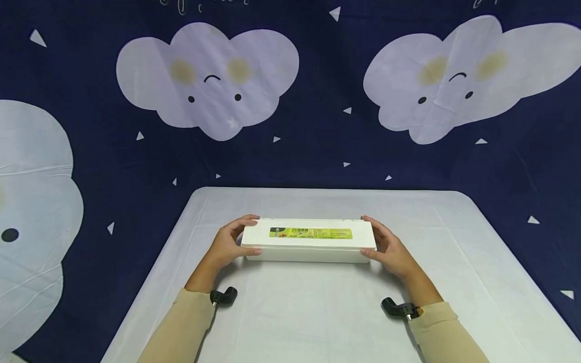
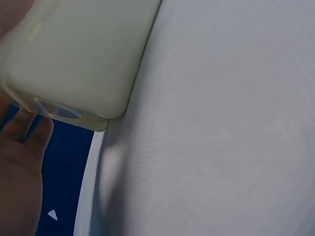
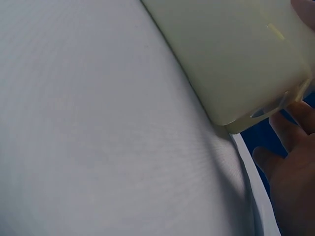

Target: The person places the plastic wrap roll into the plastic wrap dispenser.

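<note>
A long white lidded box (image 1: 308, 254) with a yellow-green label (image 1: 310, 233) on its top lies crosswise in front of me over the white table. My left hand (image 1: 225, 244) grips its left end, thumb at the front edge and fingers toward the back. At the opposite end my right hand (image 1: 390, 250) holds it the same way. Both wrist views show the box end close up, with a slot-like opening near the left fingers (image 2: 42, 135) and the right fingers (image 3: 285, 132). Whether the box touches the tabletop I cannot tell.
A white cloth covers the table (image 1: 317, 312), which has rounded far corners. Behind it hangs a dark blue curtain (image 1: 317, 151) printed with clouds and small white triangles. Each wrist wears a black camera mount, the left one (image 1: 224, 296) and the right one (image 1: 399, 307).
</note>
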Available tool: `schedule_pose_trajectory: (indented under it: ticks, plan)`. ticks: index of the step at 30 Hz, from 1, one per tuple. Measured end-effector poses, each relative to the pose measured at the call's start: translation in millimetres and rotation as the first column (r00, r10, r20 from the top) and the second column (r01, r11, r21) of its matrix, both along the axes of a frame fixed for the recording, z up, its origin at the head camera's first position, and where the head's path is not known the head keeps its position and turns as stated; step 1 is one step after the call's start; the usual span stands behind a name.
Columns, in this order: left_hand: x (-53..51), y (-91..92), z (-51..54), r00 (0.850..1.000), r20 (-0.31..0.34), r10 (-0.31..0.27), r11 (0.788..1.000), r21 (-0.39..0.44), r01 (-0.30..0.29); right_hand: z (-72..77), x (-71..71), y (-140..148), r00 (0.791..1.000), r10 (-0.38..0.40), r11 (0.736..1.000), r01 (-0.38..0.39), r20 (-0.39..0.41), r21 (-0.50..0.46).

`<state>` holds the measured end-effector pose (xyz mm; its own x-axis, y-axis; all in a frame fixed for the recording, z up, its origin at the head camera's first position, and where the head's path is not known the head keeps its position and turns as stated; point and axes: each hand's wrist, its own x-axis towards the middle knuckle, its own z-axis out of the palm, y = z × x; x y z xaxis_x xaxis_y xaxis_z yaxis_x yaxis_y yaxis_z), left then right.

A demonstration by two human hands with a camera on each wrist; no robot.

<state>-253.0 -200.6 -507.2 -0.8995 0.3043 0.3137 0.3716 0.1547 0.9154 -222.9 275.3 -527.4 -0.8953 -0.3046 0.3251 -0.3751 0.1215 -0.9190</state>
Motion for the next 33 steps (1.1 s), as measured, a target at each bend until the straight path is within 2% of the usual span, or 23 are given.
schedule_pose_trajectory:
  ticks: [8,15,20,26,28,33]
  plan:
    - [1.6,-1.8,-2.2,1.0,0.0,0.008,0.999,-0.034,-0.008,-2.0,0.1,-2,0.999,-0.026,0.999,0.025,0.03,0.021]
    - [-0.5,-4.2,-1.6,0.999,-0.003,-0.049,0.997,-0.065,0.049,-2.8,2.2,-1,0.995,-0.044,0.998,0.041,0.093,0.041]
    - [0.3,-3.5,0.4,0.998,-0.014,-0.054,0.993,-0.104,0.053,-4.3,3.6,1,0.995,-0.035,0.998,0.03,0.091,0.054]
    - [1.8,-2.1,-0.2,0.999,-0.013,-0.047,0.993,-0.105,0.045,-7.2,3.8,3,0.997,-0.021,0.999,0.017,0.077,0.049]
    - [3.8,-1.1,2.7,0.999,-0.021,-0.046,0.993,-0.107,0.044,-8.3,3.3,3,0.998,-0.012,0.999,0.01,0.069,0.039]
    - [14.6,2.2,20.4,0.996,-0.056,-0.065,0.993,-0.104,0.059,-8.6,2.9,4,0.998,0.004,1.0,-0.005,0.058,0.014]
